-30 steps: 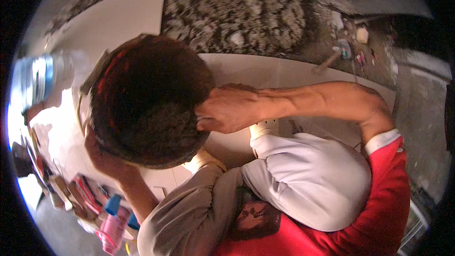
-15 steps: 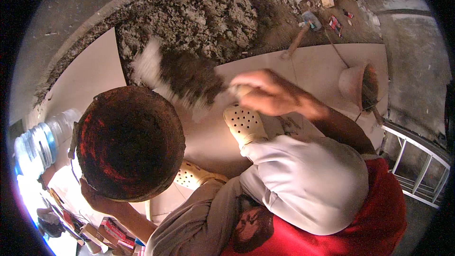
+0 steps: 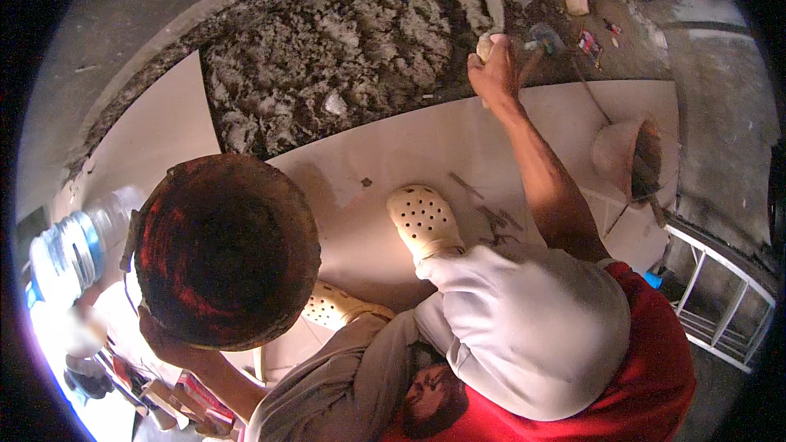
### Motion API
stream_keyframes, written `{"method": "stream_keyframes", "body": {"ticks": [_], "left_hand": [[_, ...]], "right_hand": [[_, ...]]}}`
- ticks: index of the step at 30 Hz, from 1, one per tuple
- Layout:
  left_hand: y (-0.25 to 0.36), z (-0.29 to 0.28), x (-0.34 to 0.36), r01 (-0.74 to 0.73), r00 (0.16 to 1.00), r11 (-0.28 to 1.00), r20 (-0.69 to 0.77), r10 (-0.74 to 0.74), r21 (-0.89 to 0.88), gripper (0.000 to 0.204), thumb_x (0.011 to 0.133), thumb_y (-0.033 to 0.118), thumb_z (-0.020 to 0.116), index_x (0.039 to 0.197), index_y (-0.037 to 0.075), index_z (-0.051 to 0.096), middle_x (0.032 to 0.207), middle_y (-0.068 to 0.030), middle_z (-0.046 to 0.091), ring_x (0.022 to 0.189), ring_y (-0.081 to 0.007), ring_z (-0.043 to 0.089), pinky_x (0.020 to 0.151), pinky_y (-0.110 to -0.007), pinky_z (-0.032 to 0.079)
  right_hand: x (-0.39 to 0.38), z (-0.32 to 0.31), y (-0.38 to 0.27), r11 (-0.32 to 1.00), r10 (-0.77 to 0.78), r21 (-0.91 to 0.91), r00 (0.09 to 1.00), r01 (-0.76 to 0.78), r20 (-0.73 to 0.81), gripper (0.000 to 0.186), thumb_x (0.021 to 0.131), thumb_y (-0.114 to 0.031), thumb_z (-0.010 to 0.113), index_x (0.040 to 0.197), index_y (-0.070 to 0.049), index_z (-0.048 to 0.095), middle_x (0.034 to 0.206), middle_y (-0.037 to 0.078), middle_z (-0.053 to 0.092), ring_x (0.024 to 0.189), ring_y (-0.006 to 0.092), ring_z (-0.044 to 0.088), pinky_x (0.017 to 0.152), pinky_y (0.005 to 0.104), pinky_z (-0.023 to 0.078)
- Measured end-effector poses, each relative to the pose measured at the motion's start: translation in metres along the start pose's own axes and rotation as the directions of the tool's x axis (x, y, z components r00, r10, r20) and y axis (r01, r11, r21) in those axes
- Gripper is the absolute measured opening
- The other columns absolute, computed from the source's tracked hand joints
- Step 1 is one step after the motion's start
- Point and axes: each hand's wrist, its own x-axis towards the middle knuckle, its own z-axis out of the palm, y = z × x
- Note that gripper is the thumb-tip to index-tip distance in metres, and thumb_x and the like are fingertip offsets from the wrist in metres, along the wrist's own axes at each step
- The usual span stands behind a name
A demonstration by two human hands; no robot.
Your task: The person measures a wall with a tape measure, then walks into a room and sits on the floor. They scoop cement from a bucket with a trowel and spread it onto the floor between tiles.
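My left hand (image 3: pixel 164 345) is closed on the lower left rim of a dark, round bucket (image 3: pixel 192 299), whose mouth faces up toward me. Dark residue coats the bucket's inside wall. Stretched out to the far side, my right hand (image 3: pixel 498 78) grips the handle of a trowel (image 3: pixel 491 2). Its blade appears almost edge-on and touches the right part of a bed of wet, lumpy grey mortar (image 3: pixel 327 49). Large pale tiles (image 3: pixel 352 172) border the mortar on the near side.
A second bucket (image 3: pixel 622 151) lies tipped on the tiles at right. Beyond it stands a white metal ladder (image 3: pixel 712 295). Litter, including a pale block (image 3: pixel 576 2), lies on the far ground. Clear water bottles (image 3: pixel 70 254) and boxes (image 3: pixel 201 401) sit at left. My clog (image 3: pixel 422 217) rests on the tile.
My right hand has swung away from me and to the right with the trowel. The dark mortar blurred near the trowel over the tile edge is gone from there. The bucket has barely moved.
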Motion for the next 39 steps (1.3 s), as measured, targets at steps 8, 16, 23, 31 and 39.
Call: {"method": "stream_keyframes", "body": {"ticks": [8, 16, 23, 31, 39], "left_hand": [[-0.014, -0.009, -0.001, 0.089, 0.996, 0.982, -0.004, -0.091, -0.167, 0.033, 0.098, 0.014, 0.05, 0.124, -0.004, 0.057, 0.121, -0.0162, 0.064, 0.107, -0.0258, 0.064, 0.099, -0.04, 0.049], [-0.017, -0.021, 0.015, 0.327, 0.944, 0.782, 0.142, -0.298, -0.531, 0.03, 0.1, 0.012, 0.046, 0.122, -0.004, 0.059, 0.116, -0.0184, 0.066, 0.105, -0.0274, 0.064, 0.096, -0.041, 0.05], [-0.027, -0.031, 0.015, 0.223, 0.975, 0.87, 0.11, -0.194, -0.439, 0.031, 0.1, 0.013, 0.044, 0.12, -0.005, 0.061, 0.116, -0.0189, 0.066, 0.104, -0.0274, 0.065, 0.096, -0.04, 0.05], [-0.002, -0.008, 0.005, 0.245, 0.968, 0.805, 0.179, -0.174, -0.54, 0.033, 0.099, 0.015, 0.045, 0.122, -0.006, 0.059, 0.117, -0.0182, 0.065, 0.105, -0.0262, 0.064, 0.097, -0.037, 0.048], [0.067, 0.025, -0.02, 0.414, 0.906, 0.516, 0.391, -0.161, -0.749, 0.038, 0.097, 0.016, 0.046, 0.126, -0.007, 0.055, 0.118, -0.0169, 0.065, 0.107, -0.0246, 0.062, 0.099, -0.034, 0.046]], "right_hand": [[0.032, -0.027, 0.063, 0.847, 0.53, -0.202, 0.81, -0.492, 0.252, 0.064, 0.082, -0.036, 0.071, 0.13, 0.001, 0.05, 0.127, 0.024, 0.059, 0.114, 0.0412, 0.059, 0.095, 0.0483, 0.048], [0.024, -0.001, 0.125, 0.702, 0.67, -0.031, 0.645, -0.712, 0.368, 0.061, 0.071, -0.042, 0.081, 0.113, 0.0, 0.066, 0.115, 0.022, 0.067, 0.107, 0.0377, 0.065, 0.091, 0.0448, 0.051], [0.041, -0.033, 0.199, 0.787, 0.614, -0.308, 0.728, -0.535, 0.305, 0.051, 0.075, -0.03, 0.076, 0.117, -0.003, 0.065, 0.118, 0.02, 0.067, 0.109, 0.0377, 0.065, 0.092, 0.0441, 0.05], [0.051, -0.031, 0.26, 0.957, 0.186, -0.25, 0.975, -0.15, 0.125, 0.045, 0.087, -0.034, 0.069, 0.119, -0.003, 0.063, 0.112, 0.017, 0.066, 0.101, 0.0333, 0.063, 0.087, 0.0424, 0.049], [0.006, -0.072, 0.018, 0.826, -0.507, 0.558, 0.539, 0.08, 0.673, 0.039, 0.095, -0.034, 0.061, 0.118, -0.003, 0.06, 0.103, 0.006, 0.063, 0.078, 0.0115, 0.056, 0.065, 0.0266, 0.046]]}}
